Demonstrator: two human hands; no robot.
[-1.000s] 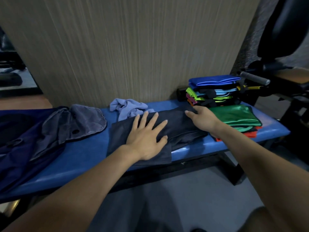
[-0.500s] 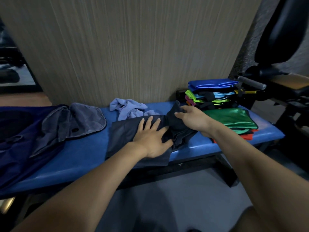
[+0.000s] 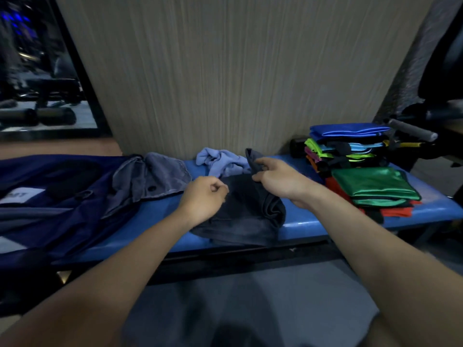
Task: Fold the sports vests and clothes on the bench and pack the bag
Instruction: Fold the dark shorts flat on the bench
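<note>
Two piles done: folded vests (image 3: 350,149) stacked at right of the surface (image 3: 305,222), a green vest (image 3: 373,184) in front.
Bag (image 3: 50,196): lying open at left, unpacked.
Dark garment (image 3: 240,211): mid-fold at centre, pinched by right hand (image 3: 278,181) fingers; left hand (image 3: 203,199) curled at its edge, grip unclear.
Light-blue cloth (image 3: 220,160): crumpled, unfolded.

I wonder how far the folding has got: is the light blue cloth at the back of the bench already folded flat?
No, the light blue cloth lies crumpled in a loose heap against the wall, behind the dark garment that both hands hold.
</note>
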